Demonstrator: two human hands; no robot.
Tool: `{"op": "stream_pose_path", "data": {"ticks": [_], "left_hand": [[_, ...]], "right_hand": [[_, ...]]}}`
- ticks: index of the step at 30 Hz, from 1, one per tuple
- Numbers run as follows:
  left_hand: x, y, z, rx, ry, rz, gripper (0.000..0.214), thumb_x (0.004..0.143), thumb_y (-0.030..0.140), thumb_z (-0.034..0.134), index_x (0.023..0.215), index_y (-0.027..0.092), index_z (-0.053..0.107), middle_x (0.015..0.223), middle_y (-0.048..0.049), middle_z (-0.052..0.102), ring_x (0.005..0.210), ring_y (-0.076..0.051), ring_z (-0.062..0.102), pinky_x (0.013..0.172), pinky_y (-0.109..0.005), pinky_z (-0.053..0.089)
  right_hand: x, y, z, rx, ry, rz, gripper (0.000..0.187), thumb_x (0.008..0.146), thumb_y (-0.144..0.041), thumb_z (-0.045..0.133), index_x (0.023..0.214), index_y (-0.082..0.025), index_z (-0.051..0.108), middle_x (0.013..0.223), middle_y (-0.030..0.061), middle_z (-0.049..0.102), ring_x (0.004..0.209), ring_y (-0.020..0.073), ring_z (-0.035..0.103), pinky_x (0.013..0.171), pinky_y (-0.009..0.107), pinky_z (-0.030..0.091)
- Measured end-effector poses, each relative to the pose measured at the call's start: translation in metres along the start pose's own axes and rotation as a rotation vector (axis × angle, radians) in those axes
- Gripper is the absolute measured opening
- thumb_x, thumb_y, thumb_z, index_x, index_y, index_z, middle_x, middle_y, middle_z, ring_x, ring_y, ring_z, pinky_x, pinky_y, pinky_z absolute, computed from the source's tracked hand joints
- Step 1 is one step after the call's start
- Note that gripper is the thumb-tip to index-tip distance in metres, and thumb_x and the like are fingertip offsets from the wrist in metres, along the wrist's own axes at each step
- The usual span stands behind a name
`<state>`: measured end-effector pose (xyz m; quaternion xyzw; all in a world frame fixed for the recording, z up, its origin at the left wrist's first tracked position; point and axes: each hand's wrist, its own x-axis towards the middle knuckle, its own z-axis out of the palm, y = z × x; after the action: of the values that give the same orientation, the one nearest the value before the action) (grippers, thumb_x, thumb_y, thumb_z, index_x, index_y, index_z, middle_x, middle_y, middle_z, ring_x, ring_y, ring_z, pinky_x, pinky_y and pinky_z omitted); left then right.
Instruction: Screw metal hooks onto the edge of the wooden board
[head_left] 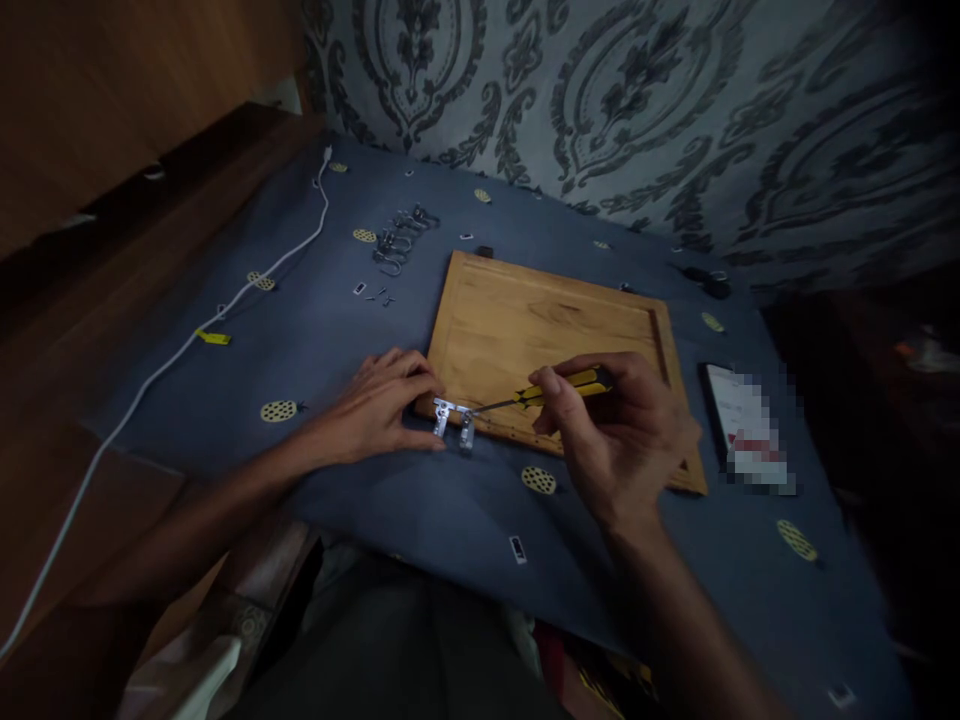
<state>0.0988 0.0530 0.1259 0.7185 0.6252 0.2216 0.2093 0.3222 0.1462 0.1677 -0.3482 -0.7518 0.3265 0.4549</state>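
A wooden board [555, 330] with a raised frame lies flat, and a small shiny metal bracket [442, 415] sits at its near left edge. My left hand [382, 405] is at that corner, with thumb and forefinger on either side of the bracket, holding it against the board. In my right hand [626, 430] is a screwdriver [566, 386] with a yellow and black handle. Its tip meets the right part of the bracket; whether a screw is under it is too small to see.
Several metal hooks [405, 235] and a few loose screws [382, 297] lie on the blue pineapple-print cloth [322, 320] beyond my left hand. A white cable [247, 285] runs along the left. A phone [746, 425] lies right of the board, a dark object [705, 282] behind it.
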Motion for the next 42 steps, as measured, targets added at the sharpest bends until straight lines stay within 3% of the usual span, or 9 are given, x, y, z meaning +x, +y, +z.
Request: {"op": "stream_pose_path", "data": {"ticks": [15,21,25,30,42], "left_hand": [[0.002,0.004,0.001,0.006,-0.005,-0.035,0.045,0.08,0.058,0.084,0.108,0.026,0.071,0.12,-0.0041,0.062,0.112,-0.027,0.053,0.095,-0.041,0.039],[0.0,0.005,0.001,0.02,0.022,-0.009,0.056,0.078,0.066,0.082,0.114,0.026,0.068,0.12,-0.0054,0.063,0.112,-0.028,0.054,0.093,-0.041,0.041],[0.0,0.01,0.007,0.031,0.064,0.003,0.071,0.075,0.072,0.081,0.125,0.024,0.064,0.13,-0.0094,0.061,0.123,-0.032,0.05,0.1,-0.045,0.043],[0.005,0.015,0.015,0.037,0.077,-0.007,0.067,0.074,0.067,0.085,0.12,0.023,0.064,0.133,-0.0107,0.06,0.129,-0.033,0.049,0.103,-0.048,0.043],[-0.006,0.001,0.006,-0.033,0.041,0.055,0.063,0.079,0.067,0.08,0.122,0.024,0.061,0.134,-0.0102,0.059,0.129,-0.03,0.051,0.107,-0.046,0.045]], "right_hand": [[-0.001,-0.001,-0.001,-0.025,0.0,-0.009,0.021,0.091,-0.043,0.078,0.087,-0.026,0.068,0.075,-0.0018,0.07,0.047,0.0118,0.061,0.041,0.026,0.046],[0.0,-0.002,0.0,-0.029,-0.007,-0.014,0.021,0.091,-0.043,0.078,0.086,-0.025,0.068,0.075,-0.0018,0.07,0.046,0.0116,0.061,0.041,0.026,0.046],[0.001,0.0,0.0,-0.031,-0.016,-0.033,0.021,0.091,-0.041,0.078,0.086,-0.023,0.068,0.075,-0.0019,0.07,0.046,0.0104,0.061,0.041,0.024,0.046],[0.001,0.004,0.0,-0.032,-0.01,-0.057,0.02,0.091,-0.041,0.078,0.086,-0.024,0.068,0.074,-0.0028,0.069,0.046,0.0108,0.062,0.041,0.024,0.047],[0.001,0.003,0.001,0.008,-0.008,-0.045,0.019,0.091,-0.038,0.079,0.086,-0.023,0.067,0.073,-0.003,0.068,0.045,0.0091,0.061,0.04,0.022,0.047]]}}
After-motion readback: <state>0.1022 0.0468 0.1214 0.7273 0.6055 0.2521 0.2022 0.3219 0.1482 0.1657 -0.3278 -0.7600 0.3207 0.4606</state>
